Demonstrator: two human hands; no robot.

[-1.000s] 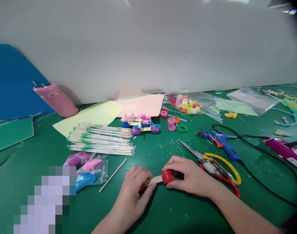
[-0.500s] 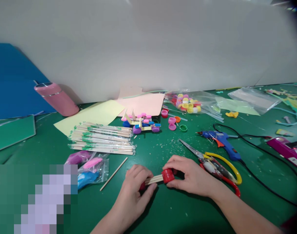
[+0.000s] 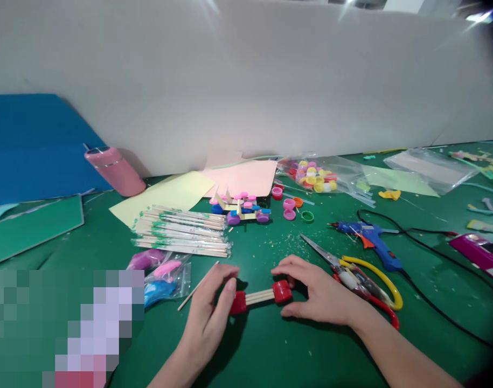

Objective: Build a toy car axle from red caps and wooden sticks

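Several wooden sticks (image 3: 259,297) lie side by side, with red bottle caps at both ends. My left hand (image 3: 208,312) is beside the left red cap (image 3: 238,303), its thumb and forefinger apart and that cap by the thumb; its other fingers are partly hidden. Around the right red cap (image 3: 282,291), my right hand (image 3: 317,291) curves loosely, thumb and fingers spread. The piece appears to rest on the green table (image 3: 266,350). Behind my left hand lies a single wooden stick (image 3: 188,297), partly covered by it.
Scissors (image 3: 323,252) and a blue glue gun (image 3: 369,237) with a black cord lie right. Packed sticks (image 3: 181,231), clay bags (image 3: 161,288) and a pink bottle (image 3: 119,172) are left. Small wheeled models (image 3: 248,215) and loose caps (image 3: 289,214) stand behind.
Both hands have loosened from the red-capped stick piece, and more of it shows. My left thumb has lifted off the sticks. The view has shifted slightly.
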